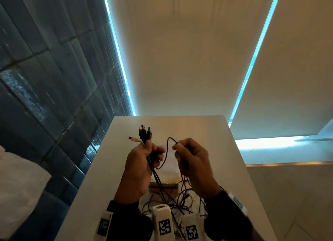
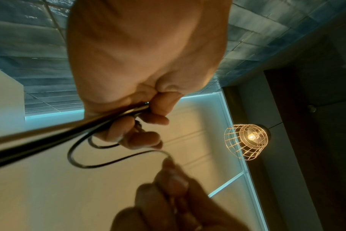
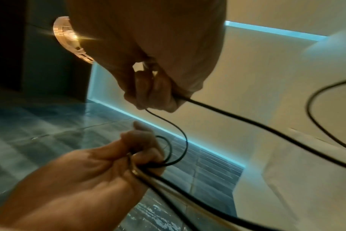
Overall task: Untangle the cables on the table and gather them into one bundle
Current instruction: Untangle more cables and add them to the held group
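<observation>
— Head view first: how do the hands sit?

— Both are raised above the white table (image 1: 232, 168), palms turned toward each other. The left hand (image 1: 139, 168) is fisted round a bunch of cables (image 1: 154, 170), with two black USB plugs (image 1: 145, 131) and one white plug (image 1: 134, 139) sticking up past the knuckles. The right hand (image 1: 193, 166) has its fingers curled and pinches a single thin black cable (image 1: 166, 150) at the fingertips; that cable arcs up, then drops in a loop across to the left hand.

— And the rest of the cables?

— They hang from both hands into a loose tangle (image 1: 180, 201) lying on the table near the wrists, over a pale flat object whose nature cannot be told.

— What does the left wrist view add?

— It looks up along the left hand (image 2: 146, 62): the fingers (image 2: 148, 139) are folded over the cables (image 2: 49, 137), which run out toward the lower left. The thin black cable (image 2: 101, 164) curls beneath and reaches the right hand (image 2: 168, 200), blurred at the bottom. A lit wire-cage lamp (image 2: 247, 140) hangs overhead, unseen from the head.

— The right wrist view?

— It shows the right hand (image 3: 152, 54) closed on the thin black cable (image 3: 174, 125), a second strand leaving the same fist to the right, and the left hand (image 3: 85, 179) below gripping its cables (image 3: 168, 184). Blue tiled wall (image 3: 39, 125) lies behind.
</observation>
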